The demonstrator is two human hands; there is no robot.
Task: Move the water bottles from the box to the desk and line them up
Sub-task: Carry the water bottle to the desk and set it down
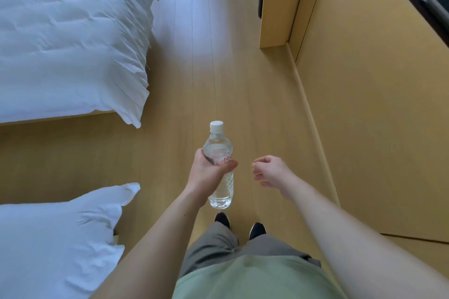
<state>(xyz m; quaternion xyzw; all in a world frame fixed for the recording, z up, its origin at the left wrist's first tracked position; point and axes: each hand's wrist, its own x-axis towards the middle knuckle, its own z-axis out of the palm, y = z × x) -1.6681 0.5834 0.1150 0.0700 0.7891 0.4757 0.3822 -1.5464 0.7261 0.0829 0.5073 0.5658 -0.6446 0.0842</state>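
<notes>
The left hand (209, 172) has its grip clamped round the middle of a clear bottle (220, 167), fingers curled over the red-printed label and thumb across the front. The bottle stands nearly upright in the air above the floor (218, 68), white cap (216, 126) on top and base hanging free just above the person's shoes (222, 219). The right hand (269, 171) hovers beside the bottle, apart from it, fingers loosely curled and holding nothing.

Left of the bottle lie two beds (68, 39) with white duvets; right of it runs a wooden panel (364, 104), and beyond it, further along that side, a wooden upright (277, 2) that may be the edge of the surface. Neither the box nor any surface top shows, so I cannot say how many bottles are already placed.

The step in hand looks like the carry. To do it well, I would keep the mid-body hold firm but not crushing, since thin plastic dents easily, and keep the bottle upright. The free right hand could steady the base at set-down. On arrival, lower the base flat onto the surface, label forward, touching or just beside any bottle already there, so the row stays straight.
</notes>
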